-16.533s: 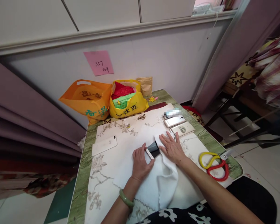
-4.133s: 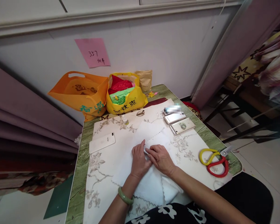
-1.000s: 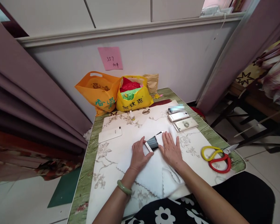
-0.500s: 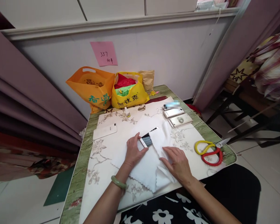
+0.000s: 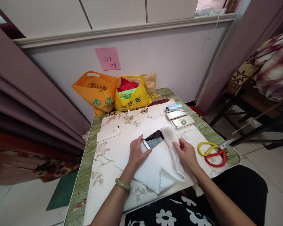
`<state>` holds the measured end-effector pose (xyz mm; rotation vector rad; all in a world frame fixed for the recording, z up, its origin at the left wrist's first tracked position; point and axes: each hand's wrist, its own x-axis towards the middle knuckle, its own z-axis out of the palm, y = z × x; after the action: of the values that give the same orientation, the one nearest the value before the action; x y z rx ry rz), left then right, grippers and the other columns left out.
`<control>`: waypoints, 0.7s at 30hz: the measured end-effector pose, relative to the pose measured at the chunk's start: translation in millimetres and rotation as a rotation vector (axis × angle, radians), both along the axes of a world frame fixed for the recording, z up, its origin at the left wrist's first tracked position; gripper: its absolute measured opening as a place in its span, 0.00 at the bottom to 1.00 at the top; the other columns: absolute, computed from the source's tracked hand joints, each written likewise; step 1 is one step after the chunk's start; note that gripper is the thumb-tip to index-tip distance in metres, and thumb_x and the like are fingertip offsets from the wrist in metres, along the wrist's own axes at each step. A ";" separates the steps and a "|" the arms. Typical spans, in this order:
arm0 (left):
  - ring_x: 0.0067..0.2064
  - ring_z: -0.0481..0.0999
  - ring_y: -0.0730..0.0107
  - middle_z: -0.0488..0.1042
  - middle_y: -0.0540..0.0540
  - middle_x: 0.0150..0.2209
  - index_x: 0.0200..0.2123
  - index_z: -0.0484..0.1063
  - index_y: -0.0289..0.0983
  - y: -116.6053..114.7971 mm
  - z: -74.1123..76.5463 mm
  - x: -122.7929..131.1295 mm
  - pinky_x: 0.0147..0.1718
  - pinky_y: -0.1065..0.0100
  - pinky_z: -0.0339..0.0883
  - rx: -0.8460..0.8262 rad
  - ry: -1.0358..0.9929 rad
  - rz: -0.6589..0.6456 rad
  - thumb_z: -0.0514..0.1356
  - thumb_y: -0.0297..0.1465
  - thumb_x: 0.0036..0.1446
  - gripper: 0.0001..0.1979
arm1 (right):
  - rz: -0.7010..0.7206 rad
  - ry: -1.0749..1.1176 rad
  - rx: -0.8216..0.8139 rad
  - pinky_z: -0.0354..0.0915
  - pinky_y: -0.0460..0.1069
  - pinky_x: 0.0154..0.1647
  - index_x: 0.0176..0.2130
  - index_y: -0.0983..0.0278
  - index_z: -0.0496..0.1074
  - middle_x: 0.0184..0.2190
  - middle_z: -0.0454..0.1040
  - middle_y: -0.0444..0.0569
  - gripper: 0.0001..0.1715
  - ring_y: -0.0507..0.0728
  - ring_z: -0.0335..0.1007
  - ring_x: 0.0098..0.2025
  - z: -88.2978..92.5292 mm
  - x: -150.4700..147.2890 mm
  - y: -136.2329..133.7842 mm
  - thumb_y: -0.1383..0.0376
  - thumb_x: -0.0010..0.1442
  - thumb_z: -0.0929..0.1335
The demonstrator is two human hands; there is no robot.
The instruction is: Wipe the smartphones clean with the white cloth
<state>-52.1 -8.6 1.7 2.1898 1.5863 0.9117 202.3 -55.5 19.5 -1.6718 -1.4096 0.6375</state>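
Observation:
A phone (image 5: 153, 139) with a dark screen and white end lies face up on a white cloth (image 5: 153, 169) in the middle of the table. My left hand (image 5: 136, 153), with a green bangle on the wrist, rests on the phone's near end and holds it down with closed fingers. My right hand (image 5: 187, 154) pinches a fold of the white cloth to the right of the phone and lifts it off the screen.
A white phone (image 5: 108, 133) lies at the left, and several more phones (image 5: 182, 121) lie at the back right. Red and yellow scissors (image 5: 212, 153) sit near the table's right edge (image 5: 235, 155). Orange (image 5: 96, 94) and yellow (image 5: 132, 99) bags stand against the wall.
My right hand has pulled the cloth fold back off the phone, so the whole dark screen now shows. My left hand stays on the phone's near end.

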 end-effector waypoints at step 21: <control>0.53 0.68 0.54 0.71 0.42 0.49 0.65 0.51 0.39 -6.3 5.5 -3.7 0.58 0.51 0.54 0.005 0.030 -0.167 0.65 0.32 0.46 0.43 | 0.252 -0.245 0.090 0.66 0.48 0.32 0.38 0.59 0.74 0.33 0.74 0.47 0.11 0.55 0.71 0.32 42.3 -11.7 -65.0 0.64 0.63 0.62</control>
<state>-55.8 -14.9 7.2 2.3088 1.3900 0.8376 190.6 -120.5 61.8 -1.5536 -1.8174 0.5099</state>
